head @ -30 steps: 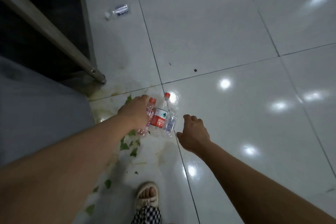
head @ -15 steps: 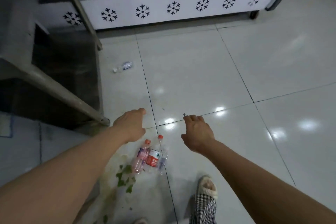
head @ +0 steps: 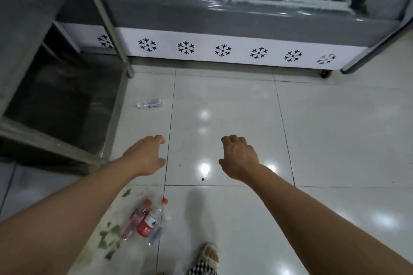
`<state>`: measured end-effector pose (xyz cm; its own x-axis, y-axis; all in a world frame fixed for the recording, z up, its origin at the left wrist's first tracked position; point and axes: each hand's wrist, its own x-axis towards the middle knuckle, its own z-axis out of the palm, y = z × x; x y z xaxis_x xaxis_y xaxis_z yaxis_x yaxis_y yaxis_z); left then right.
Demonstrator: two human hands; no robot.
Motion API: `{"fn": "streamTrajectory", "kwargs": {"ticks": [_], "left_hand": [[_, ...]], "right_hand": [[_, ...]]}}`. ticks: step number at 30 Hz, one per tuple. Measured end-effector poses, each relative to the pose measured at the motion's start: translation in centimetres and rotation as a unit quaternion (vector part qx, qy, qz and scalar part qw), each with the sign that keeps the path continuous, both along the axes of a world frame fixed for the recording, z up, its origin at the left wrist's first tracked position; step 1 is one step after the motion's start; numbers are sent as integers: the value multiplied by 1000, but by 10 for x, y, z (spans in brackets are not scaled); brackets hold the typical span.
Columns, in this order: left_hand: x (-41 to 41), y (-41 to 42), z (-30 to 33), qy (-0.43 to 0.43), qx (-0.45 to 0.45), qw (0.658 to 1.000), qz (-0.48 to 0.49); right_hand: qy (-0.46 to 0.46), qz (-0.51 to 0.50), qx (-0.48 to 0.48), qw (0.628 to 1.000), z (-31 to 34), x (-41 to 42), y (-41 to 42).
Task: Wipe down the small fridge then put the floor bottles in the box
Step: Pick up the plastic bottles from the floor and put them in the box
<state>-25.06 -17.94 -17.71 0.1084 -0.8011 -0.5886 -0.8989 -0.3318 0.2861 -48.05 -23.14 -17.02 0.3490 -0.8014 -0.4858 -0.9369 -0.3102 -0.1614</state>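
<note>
From the head camera, the left hand (head: 146, 156) and right hand (head: 240, 158) hover over the tiled floor (head: 223, 118), fingers loosely curled, holding nothing. Three bottles (head: 145, 221) lie bunched together near the left forearm; a lone clear bottle (head: 149, 103) lies farther off, left. They look like thin, light, smooth plastic, probably crushable, so a grip round the mid-body seems safest.
</note>
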Motion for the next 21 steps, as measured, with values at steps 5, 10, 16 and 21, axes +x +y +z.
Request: {"fn": "streamTrajectory", "kwargs": {"ticks": [5,10,16,21], "left_hand": [[2,-54,15,26,-20,998,45],[38,-108,2,37,-12,992,121],[94,-164,-31,20,23,981,191],[133,-190,-52,32,71,964,254]], "right_hand": [[-3,36,5,999,12,14,-73],[-8,95,-2,995,3,59,-153],[18,151,39,988,-38,126,-236],[20,216,71,974,-72,190,-284]]}}
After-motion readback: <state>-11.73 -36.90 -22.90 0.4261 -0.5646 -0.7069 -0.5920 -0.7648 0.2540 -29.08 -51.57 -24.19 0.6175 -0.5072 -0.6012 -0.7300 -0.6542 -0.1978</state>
